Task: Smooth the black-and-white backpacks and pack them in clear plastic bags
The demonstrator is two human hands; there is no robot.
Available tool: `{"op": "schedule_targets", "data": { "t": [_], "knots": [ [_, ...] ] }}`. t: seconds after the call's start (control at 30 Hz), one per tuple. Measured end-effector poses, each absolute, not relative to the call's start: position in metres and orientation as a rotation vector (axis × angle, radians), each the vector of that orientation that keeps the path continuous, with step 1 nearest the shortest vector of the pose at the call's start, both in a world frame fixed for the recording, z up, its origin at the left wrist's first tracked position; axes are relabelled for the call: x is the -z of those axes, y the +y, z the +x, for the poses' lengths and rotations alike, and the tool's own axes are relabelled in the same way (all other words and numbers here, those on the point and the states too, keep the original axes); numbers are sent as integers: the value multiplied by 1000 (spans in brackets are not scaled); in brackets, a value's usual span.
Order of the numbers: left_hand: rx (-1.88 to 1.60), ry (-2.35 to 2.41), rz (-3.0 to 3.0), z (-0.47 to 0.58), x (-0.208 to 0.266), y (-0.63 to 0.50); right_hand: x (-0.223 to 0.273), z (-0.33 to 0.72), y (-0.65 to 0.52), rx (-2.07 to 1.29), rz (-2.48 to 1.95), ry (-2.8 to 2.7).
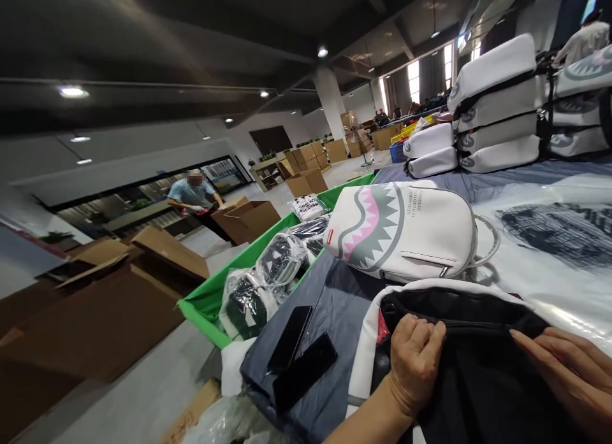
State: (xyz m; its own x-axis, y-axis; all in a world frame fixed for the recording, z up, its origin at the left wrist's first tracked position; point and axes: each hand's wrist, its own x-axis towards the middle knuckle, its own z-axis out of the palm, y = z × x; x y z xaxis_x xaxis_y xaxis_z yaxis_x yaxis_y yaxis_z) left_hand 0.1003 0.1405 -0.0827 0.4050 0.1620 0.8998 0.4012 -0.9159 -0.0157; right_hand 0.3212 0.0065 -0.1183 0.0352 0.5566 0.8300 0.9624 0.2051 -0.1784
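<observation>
A backpack with white edging and black fabric (482, 380) lies open in front of me at the lower right. My left hand (417, 361) is closed on the edge of its black fabric. Across from it, my right hand (567, 364) pinches the same edge, thumb stretched along it. Beyond the opening lies a white backpack (430, 230) with a grey and pink jagged-tooth print. Two black phones (306, 371) rest on the dark blue table cover (335, 304), left of my left hand. The lower part of the backpack is cut off by the frame.
A green bin (210, 310) with several plastic-wrapped bags stands against the table's left side. White backpacks (500, 113) are stacked at the back right. Clear plastic bags (549, 240) lie on the right. Cardboard boxes (109, 310) and a person (194, 192) are to the left.
</observation>
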Motion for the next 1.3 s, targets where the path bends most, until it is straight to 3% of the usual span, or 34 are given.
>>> {"op": "schedule_targets", "data": {
  "t": [0.1,0.33,0.47,0.63,0.73,0.93,1.07,1.3],
  "knots": [
    [1333,-563,-2589,96,66,154,104,318,19,675,-1478,-1644],
    [243,-302,-3379,48,-21,269,17,323,92,330,-1737,-2067],
    [187,-392,-3529,27,-38,299,-9,290,153,54,-1742,-2262],
    [60,-405,-3253,22,-33,292,2,220,194,121,-1666,-2277],
    [174,-408,-2982,12,-8,278,24,199,181,274,-1562,-2283],
    [918,-475,-2605,-14,78,251,50,192,143,878,-1005,-2093],
    [1228,-524,-2548,-19,102,244,49,182,139,879,-986,-2053],
    [1503,-417,-2439,-14,91,239,49,172,138,810,-1004,-2045]
  ]
}}
